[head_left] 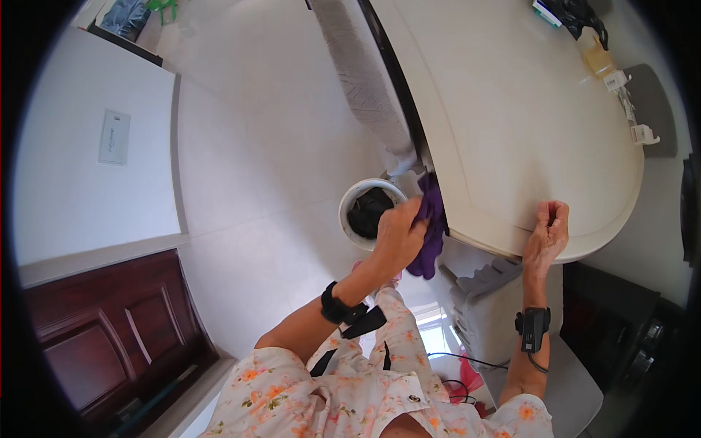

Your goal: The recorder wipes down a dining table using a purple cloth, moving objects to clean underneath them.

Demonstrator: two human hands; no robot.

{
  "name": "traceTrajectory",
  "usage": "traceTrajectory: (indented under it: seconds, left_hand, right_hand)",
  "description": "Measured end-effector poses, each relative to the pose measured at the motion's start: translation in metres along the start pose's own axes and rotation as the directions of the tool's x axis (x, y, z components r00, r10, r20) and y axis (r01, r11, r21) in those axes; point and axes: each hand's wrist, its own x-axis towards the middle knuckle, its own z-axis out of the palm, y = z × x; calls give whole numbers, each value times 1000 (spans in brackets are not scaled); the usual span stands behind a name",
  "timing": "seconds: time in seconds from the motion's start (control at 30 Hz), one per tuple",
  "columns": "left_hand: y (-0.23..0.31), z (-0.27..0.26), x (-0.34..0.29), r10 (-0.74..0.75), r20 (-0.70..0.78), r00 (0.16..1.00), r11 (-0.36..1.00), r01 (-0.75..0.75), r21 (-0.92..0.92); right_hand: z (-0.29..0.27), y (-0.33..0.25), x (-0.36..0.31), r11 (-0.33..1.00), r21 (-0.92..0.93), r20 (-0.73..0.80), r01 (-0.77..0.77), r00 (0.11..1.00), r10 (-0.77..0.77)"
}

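Observation:
My left hand (400, 235) is closed on a purple cloth (431, 244), which hangs down beside the rounded end of the cream table (504, 131). Just left of that hand, on the floor, stands a white bin (347, 225) with a crumpled black bag or dark contents (370, 212) inside. Over the table's near edge my right hand (548, 232) is raised, its fingers curled in toward the thumb. Anything inside those curled fingers is hidden. Both wrists carry black strapped devices.
White clips or hooks (642, 134), a yellowish packet (599, 58) and a black plastic bag (580, 16) lie along the table's far right edge. A grey-covered chair (485, 292) stands below the table. A dark red wooden door (120, 336) is at left. A black cable (467, 359) trails low.

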Motion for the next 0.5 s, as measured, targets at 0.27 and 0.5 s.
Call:
traceTrajectory:
  seconds: [0.27,0.5]
  left_hand:
    - [6,-30,-30,-59,283,957,914,165,-370]
    - [2,-74,-25,-126,132,983,877,172,-450]
  right_hand:
    - [0,3,1,999,-41,-6,6,1000,-7]
    - [-2,-11,2,982,-188,64,-1,998,13]
